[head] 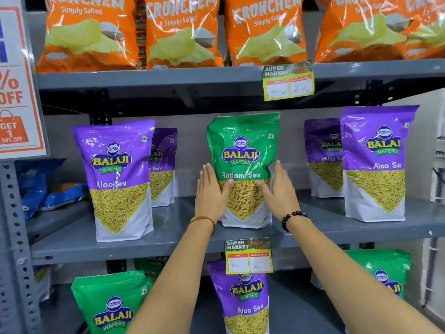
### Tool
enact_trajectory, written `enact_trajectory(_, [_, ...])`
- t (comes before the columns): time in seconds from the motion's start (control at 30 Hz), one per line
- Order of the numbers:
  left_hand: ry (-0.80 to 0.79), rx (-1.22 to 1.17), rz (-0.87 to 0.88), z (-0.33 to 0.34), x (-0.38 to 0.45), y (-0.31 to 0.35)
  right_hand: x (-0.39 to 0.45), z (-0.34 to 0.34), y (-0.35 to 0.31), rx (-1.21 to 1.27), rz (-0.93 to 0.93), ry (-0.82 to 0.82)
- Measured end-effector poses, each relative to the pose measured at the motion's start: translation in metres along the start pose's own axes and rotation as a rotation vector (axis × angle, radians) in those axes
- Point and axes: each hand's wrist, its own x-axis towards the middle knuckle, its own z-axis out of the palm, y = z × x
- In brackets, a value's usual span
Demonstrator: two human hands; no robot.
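A green Ratlami Sev pouch (243, 150) stands upright on the middle grey shelf (168, 239). My left hand (210, 192) lies flat against its left side, fingers straight, thumb across the front. My right hand (279, 189) lies against its right side the same way, thumb touching the front. A thin bangle is on the left wrist, a dark bead bracelet on the right.
Purple Aloo Sev pouches (118, 179) stand left, and more purple pouches (375, 162) right, on the same shelf. Orange crisp bags (183, 32) fill the shelf above. Price tags (287, 80) hang on shelf edges. Green pouches (108, 304) and a purple pouch (243, 297) stand below. A sale sign (16, 78) is at left.
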Motion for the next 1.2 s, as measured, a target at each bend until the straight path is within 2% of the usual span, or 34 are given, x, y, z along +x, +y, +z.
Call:
enact_trajectory(0.13, [-0.204,-0.371,-0.170,0.006,-0.002,-0.006,-0.002,0.003,0.000,0.440,0.159,-0.178])
enact_trajectory(0.27, [-0.171,-0.527,-0.197,0.006,-0.001,-0.008,-0.005,0.002,0.000,0.636,0.192,-0.245])
enact_trajectory(0.47, [-0.166,-0.618,-0.184,0.001,-0.006,-0.011,-0.010,-0.005,0.005,0.713,0.279,-0.213])
enact_trajectory(0.8, [-0.008,-0.724,-0.104,-0.019,-0.063,0.019,-0.044,-0.042,0.007,0.810,0.229,-0.179])
enact_trajectory(1.07, [0.094,-0.686,-0.014,-0.005,-0.144,0.048,-0.097,-0.076,0.043,0.921,0.241,-0.305])
enact_trajectory(1.2, [0.059,-0.695,-0.086,0.030,-0.179,0.048,-0.123,-0.088,0.071,0.944,0.293,-0.384])
